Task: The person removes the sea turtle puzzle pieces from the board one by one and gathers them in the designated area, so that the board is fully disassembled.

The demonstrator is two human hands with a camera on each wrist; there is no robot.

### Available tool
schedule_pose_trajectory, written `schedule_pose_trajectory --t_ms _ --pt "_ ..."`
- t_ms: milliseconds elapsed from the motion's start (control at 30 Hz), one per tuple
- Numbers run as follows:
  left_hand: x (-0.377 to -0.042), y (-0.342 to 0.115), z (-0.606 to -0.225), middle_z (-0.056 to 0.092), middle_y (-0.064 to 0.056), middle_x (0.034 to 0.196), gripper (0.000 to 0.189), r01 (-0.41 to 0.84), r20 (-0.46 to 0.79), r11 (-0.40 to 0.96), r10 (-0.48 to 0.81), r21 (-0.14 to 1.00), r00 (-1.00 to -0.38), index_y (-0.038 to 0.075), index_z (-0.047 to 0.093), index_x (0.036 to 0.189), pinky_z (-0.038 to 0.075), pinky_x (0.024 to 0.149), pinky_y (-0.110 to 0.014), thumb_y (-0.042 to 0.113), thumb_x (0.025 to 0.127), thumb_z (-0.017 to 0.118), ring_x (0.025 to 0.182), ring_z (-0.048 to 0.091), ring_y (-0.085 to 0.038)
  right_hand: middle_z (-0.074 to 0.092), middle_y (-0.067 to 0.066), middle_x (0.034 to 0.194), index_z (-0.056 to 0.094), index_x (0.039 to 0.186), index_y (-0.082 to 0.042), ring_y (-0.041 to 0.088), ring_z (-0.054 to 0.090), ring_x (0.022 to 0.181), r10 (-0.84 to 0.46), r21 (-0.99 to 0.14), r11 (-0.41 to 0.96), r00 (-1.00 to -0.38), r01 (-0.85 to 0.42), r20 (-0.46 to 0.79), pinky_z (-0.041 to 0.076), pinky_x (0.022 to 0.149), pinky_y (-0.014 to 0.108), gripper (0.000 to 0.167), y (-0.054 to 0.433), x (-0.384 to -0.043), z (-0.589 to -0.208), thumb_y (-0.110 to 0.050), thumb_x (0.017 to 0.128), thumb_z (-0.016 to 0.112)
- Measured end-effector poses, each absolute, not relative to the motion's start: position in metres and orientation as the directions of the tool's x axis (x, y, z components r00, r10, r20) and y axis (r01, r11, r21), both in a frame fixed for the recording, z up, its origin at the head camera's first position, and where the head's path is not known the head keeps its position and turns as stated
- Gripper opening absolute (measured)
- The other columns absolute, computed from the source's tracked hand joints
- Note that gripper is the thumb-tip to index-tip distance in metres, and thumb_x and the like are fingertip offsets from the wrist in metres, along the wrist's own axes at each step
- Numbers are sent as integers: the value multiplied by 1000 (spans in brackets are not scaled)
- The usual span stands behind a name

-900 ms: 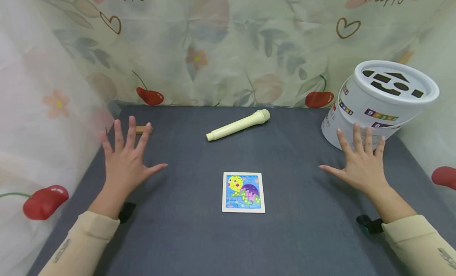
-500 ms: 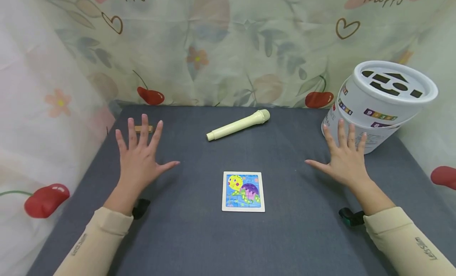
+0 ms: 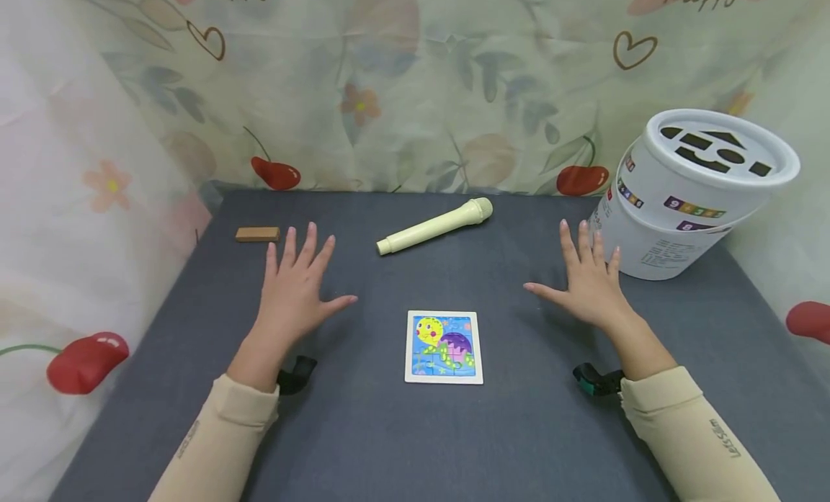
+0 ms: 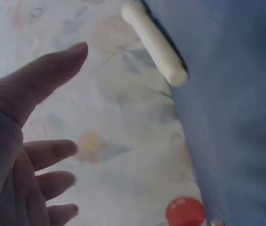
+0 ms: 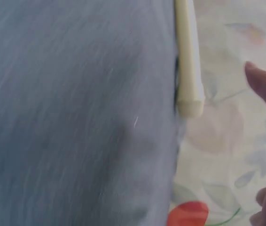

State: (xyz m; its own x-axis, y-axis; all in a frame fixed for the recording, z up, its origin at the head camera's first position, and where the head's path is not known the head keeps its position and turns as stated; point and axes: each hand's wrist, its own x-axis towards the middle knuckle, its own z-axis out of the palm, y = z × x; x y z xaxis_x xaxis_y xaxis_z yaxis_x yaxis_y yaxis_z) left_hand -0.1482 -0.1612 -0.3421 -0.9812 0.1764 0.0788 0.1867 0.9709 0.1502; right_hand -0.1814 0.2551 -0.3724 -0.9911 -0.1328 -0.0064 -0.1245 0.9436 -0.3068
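My left hand [image 3: 293, 297] hovers over the table with its fingers spread, holding nothing; a small wooden block [image 3: 257, 234] lies beyond its fingertips. On the other side my right hand [image 3: 591, 282], spread as well and bare, hangs just left of a white bucket [image 3: 674, 253]. Between the hands lies a square turtle puzzle [image 3: 444, 347] in a white frame. Behind it a cream toy microphone [image 3: 434, 227] rests at a slant, its head toward the right. This microphone [image 4: 155, 44] shows in the left wrist view, and the right wrist view has the microphone [image 5: 189, 61] too.
The bucket's white lid [image 3: 723, 149] has several dark shaped cut-outs. A dark grey cloth [image 3: 447, 444] covers the table. Printed curtains [image 3: 415, 91] close off the back and both sides. Each wrist carries a small black device, such as the left wrist device [image 3: 297, 374].
Both hands have moved inward, the left one to the right and the right one to the left, fingers still spread. The wooden block has come fully into sight. The objects stay put.
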Motion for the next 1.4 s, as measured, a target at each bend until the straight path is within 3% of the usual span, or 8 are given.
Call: schedule_pose_trajectory --t_ms 200,467,600,733,867,1100,1300,1400 --pt "-148 -142 -340 12 -15 156 89 180 38 963 176 199 -984 10 28 147 0 114 -58 51 79 68 144 0 -38 -18 22 153 -11 150 -16 44 -21 138 -173 -362 922 -982 -137 -70 -13 104 68 112 237 -186 -371 -63 78 61" --pt "-149 -120 -347 24 -15 153 83 179 0 960 183 216 -983 10 35 144 7 115 -56 49 79 69 143 13 -36 -9 25 154 11 150 -6 45 -17 139 -204 -417 899 -972 -136 -121 -9 108 65 98 212 -193 -373 -48 81 66" --pt "-149 -109 -354 28 -14 152 84 191 -17 937 205 293 -979 9 34 145 10 116 -53 47 79 70 143 18 -34 -2 27 154 20 148 -2 46 -8 141 -221 -435 889 -965 -142 -137 -3 110 64 91 198 -196 -375 -44 82 67" --pt "-149 -96 -362 27 -12 153 87 192 -47 904 227 382 -973 8 31 146 14 116 -51 44 78 72 143 21 -32 8 26 154 24 146 0 45 4 142 -245 -481 866 -954 -135 -174 10 112 60 86 184 -197 -376 -40 83 67" --pt "-149 -85 -368 28 -12 152 81 189 -80 868 252 459 -964 7 37 143 17 115 -50 41 79 72 143 21 -31 23 25 151 29 145 1 41 20 140 -281 -524 840 -939 -140 -199 22 111 56 81 167 -198 -376 -36 84 67" --pt "-146 -71 -380 26 -10 154 79 139 -195 844 276 519 -941 7 38 143 22 114 -50 37 79 73 143 21 -30 52 22 132 42 138 0 34 53 116 -360 -557 811 -902 -176 -238 46 94 47 69 137 -199 -378 -31 83 70" --pt "-142 -67 -388 28 -12 152 81 94 -251 825 275 557 -928 5 34 144 28 111 -50 35 80 73 140 28 -33 61 16 114 55 129 -1 24 58 98 -420 -612 764 -877 -203 -233 50 83 37 56 116 -196 -381 -24 81 73" --pt "-141 -65 -392 32 -14 151 77 116 -249 818 302 564 -920 4 37 142 29 111 -50 34 81 72 138 30 -34 63 13 107 58 125 -2 21 58 89 -445 -647 736 -863 -200 -239 52 70 31 51 108 -192 -384 -21 80 73"
